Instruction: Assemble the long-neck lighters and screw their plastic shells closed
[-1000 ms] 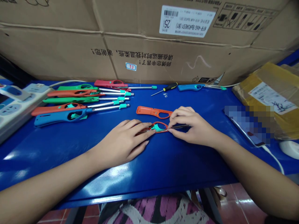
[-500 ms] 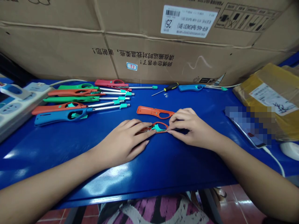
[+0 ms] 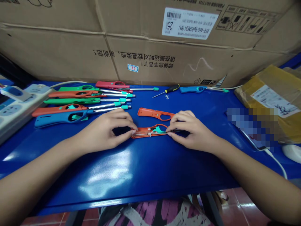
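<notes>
An opened orange lighter half (image 3: 143, 133) lies on the blue table between my hands, its inner parts and teal trigger (image 3: 160, 129) exposed. My left hand (image 3: 115, 128) pinches the handle end of this half between thumb and fingertips. At the other end, by the trigger loop, my right hand (image 3: 190, 129) has its thumb and fingers closed on the lighter's front; a thin dark piece shows under those fingers. Just behind lies the matching orange shell half (image 3: 154, 113), its right end close to my right fingers.
Several long-nosed lighters (image 3: 63, 117) lie at the back left beside a white power strip (image 3: 17, 106). A screwdriver (image 3: 168, 90), small screws (image 3: 167, 96) and a blue lighter (image 3: 192, 89) lie along the back. A phone (image 3: 252, 128) and a taped parcel (image 3: 272, 100) are on the right.
My left hand has moved left, from over the lighter's middle to its handle end, uncovering the inner parts. My right hand stays at the front, shifted slightly left.
</notes>
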Tool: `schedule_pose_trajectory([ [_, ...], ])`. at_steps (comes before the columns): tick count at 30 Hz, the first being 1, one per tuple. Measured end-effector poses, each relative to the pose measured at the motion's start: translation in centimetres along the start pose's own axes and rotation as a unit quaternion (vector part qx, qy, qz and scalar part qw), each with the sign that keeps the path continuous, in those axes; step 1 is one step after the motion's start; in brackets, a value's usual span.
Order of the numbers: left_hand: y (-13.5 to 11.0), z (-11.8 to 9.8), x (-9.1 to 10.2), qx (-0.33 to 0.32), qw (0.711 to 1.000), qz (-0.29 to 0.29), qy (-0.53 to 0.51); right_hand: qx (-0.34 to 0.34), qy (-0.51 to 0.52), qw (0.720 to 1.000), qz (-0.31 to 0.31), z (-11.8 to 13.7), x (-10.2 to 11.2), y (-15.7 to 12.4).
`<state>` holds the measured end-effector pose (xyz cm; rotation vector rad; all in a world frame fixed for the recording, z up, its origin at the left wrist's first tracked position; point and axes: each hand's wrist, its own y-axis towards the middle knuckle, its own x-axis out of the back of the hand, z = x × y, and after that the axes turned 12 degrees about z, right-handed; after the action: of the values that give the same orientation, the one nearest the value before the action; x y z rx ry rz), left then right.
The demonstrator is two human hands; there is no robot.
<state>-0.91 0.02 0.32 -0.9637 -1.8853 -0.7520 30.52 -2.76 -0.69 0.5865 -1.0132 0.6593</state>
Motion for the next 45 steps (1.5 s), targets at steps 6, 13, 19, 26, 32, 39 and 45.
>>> schedule_pose_trajectory([
  [6, -0.4, 0.5, 0.1, -0.05, 0.996, 0.025, 0.071, -0.004, 0.009, 1.0, 0.024, -0.1, -0.2, 0.1],
  [13, -0.3, -0.6, 0.3, -0.06, 0.984, 0.059, 0.157, 0.003, 0.021, 0.999, 0.04, -0.3, -0.2, 0.2],
  [19, -0.2, -0.8, -0.2, -0.035, 0.995, 0.069, 0.064, 0.003, 0.032, 0.999, 0.032, -0.2, -0.2, 0.2],
  [26, -0.3, 0.4, -1.1, -0.03, 0.999, 0.032, -0.006, 0.012, 0.059, 0.998, 0.036, -0.6, -0.2, 0.2],
  [32, -0.1, 0.0, -1.2, -0.05, 0.999, 0.013, 0.01, 0.012, 0.056, 0.998, 0.034, -0.7, -0.2, 0.2],
  [39, -0.2, -0.3, -1.4, -0.054, 0.996, 0.012, 0.064, 0.02, 0.056, 0.998, 0.035, -0.8, -0.3, 0.3],
  [45, -0.3, -0.9, -1.6, -0.002, 0.997, 0.014, 0.069, 0.022, 0.06, 0.997, 0.036, -0.8, -0.4, 0.4],
])
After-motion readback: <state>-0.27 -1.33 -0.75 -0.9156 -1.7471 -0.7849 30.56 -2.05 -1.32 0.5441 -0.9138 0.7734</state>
